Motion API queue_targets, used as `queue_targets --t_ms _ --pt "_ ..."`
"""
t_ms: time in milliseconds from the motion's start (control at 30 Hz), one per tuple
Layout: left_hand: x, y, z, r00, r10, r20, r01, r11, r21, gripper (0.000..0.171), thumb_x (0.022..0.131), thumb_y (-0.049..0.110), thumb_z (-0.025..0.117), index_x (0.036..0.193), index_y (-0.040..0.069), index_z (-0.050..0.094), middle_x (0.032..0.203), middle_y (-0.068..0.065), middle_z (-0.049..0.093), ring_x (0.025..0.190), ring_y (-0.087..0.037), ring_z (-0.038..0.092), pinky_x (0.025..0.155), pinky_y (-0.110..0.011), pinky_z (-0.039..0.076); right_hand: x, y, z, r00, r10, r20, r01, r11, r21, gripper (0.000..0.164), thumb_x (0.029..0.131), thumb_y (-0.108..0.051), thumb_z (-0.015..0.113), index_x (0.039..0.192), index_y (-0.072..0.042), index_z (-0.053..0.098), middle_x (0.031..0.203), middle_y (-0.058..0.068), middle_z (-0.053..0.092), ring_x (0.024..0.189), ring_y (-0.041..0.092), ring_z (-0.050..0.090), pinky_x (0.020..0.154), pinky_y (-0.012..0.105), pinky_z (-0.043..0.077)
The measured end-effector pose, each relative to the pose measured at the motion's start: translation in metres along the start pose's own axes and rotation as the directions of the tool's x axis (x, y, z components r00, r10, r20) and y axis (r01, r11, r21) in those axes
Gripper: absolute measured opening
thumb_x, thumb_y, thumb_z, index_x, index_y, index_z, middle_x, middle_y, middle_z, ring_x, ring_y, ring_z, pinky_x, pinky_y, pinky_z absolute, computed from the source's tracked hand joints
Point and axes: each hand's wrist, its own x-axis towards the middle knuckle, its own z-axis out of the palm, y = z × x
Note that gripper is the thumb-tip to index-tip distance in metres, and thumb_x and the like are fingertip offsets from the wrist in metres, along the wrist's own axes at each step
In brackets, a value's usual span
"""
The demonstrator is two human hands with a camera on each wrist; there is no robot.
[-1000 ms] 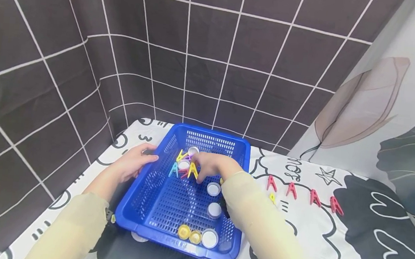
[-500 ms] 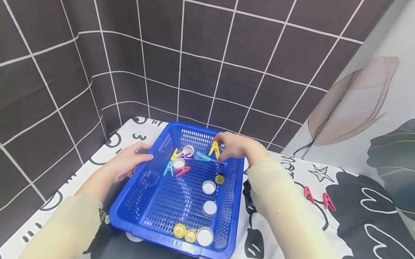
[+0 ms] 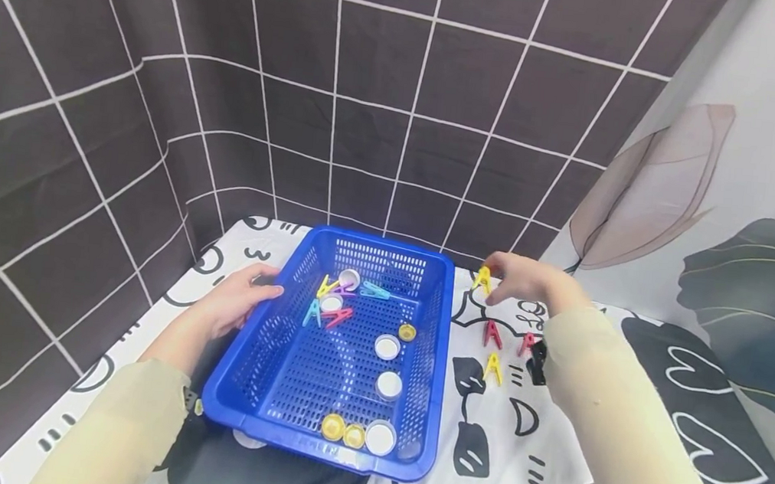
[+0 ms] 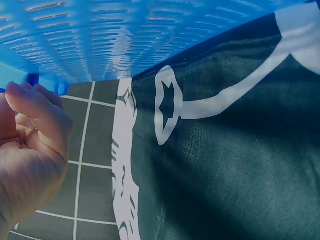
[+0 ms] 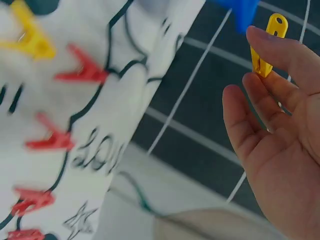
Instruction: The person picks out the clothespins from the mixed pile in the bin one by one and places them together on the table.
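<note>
My left hand (image 3: pixel 237 302) grips the left rim of a blue plastic basket (image 3: pixel 207 403). In the left wrist view the fingers (image 4: pixel 37 107) curl at its edge. Beyond the basket's right side, above the cloth, my right hand (image 3: pixel 523 277) pinches a yellow clothespin (image 5: pixel 270 45) between thumb and fingers. Inside the basket's far left lie a yellow clothespin (image 3: pixel 326 286), a purple one, a red clothespin (image 3: pixel 338 316), a light blue clothespin (image 3: pixel 313 312) and another light blue clothespin (image 3: pixel 375 291). White caps (image 3: pixel 387 347) and yellow caps (image 3: pixel 333 426) are scattered in it too.
On the patterned cloth (image 3: pixel 514 453) right of the basket, a yellow clothespin (image 3: pixel 493 368) lies below a row of red clothespins (image 5: pixel 82 67). My right forearm covers part of that row in the head view. A dark tiled-pattern curtain (image 3: pixel 369 133) hangs behind.
My right hand has lifted the yellow clothespin from inside the basket and carried it right, past the rim and over the cloth. The left hand stays at the left rim.
</note>
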Motion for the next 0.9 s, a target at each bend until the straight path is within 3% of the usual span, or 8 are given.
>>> queue_targets --t_ms 500,733,900 --pt "0.002 -0.002 -0.002 1.000 0.009 -0.012 -0.009 1.000 0.022 0.054 0.092 0.023 0.057 0.138 0.007 0.034 0.070 -0.007 0.065 0.048 -0.014 0.057 0.041 -0.026 0.047 -0.035 0.070 0.020 0.982 0.133 0.130 -0.137 0.990 0.021 0.072 0.076 -0.018 0.074 0.133 0.005 0.037 0.120 0.028 0.046 0.109 0.042 0.047 0.087 0.057 0.044" --pt "0.003 -0.002 -0.001 1.000 0.004 -0.014 -0.003 0.999 0.038 0.054 0.092 0.023 0.058 0.138 0.007 0.035 0.067 -0.006 0.064 0.045 -0.012 0.053 0.038 -0.023 0.043 -0.047 0.089 0.042 0.951 0.202 0.234 -0.229 0.969 0.094 0.070 0.074 -0.017 0.076 0.133 -0.004 0.040 0.115 0.024 0.046 0.099 0.034 0.050 0.083 0.055 0.045" --pt "0.003 -0.002 0.000 1.000 -0.002 -0.012 0.002 0.999 0.044 0.055 0.092 0.023 0.058 0.138 0.007 0.035 0.066 -0.006 0.063 0.044 -0.011 0.053 0.038 -0.023 0.043 -0.050 0.094 0.056 0.926 0.245 0.286 -0.290 0.949 0.124 0.069 0.071 -0.018 0.079 0.130 -0.011 0.045 0.117 0.021 0.046 0.105 0.038 0.046 0.086 0.063 0.041"
